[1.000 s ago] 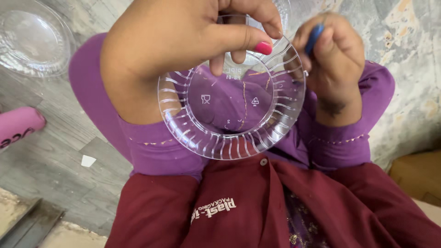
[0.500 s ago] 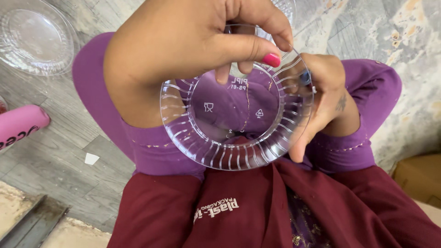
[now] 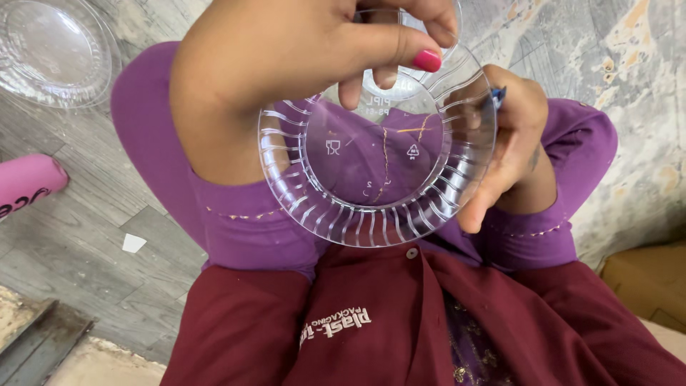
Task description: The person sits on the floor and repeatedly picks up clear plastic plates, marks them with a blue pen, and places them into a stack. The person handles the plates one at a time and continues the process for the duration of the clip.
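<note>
Both hands grip one clear ribbed plastic plate [image 3: 371, 179]: left hand [image 3: 300, 64] pinches the rim, right hand [image 3: 511, 136] cups its edge, inspecting.

Grey wood-grain plank floor [image 3: 86, 221] across the left of the frame, evenly daylit. Small white paper scrap [image 3: 133, 243] lying on it at left centre. Worn, stained stone edge [image 3: 43, 336] in the lower left corner. Mottled grey wall surface [image 3: 622, 86] with ochre blotches filling the upper right. Brown cardboard box [image 3: 647, 282] at the right edge, low. Pink cylindrical object [image 3: 25, 184] at the left edge, partly cut off.
</note>
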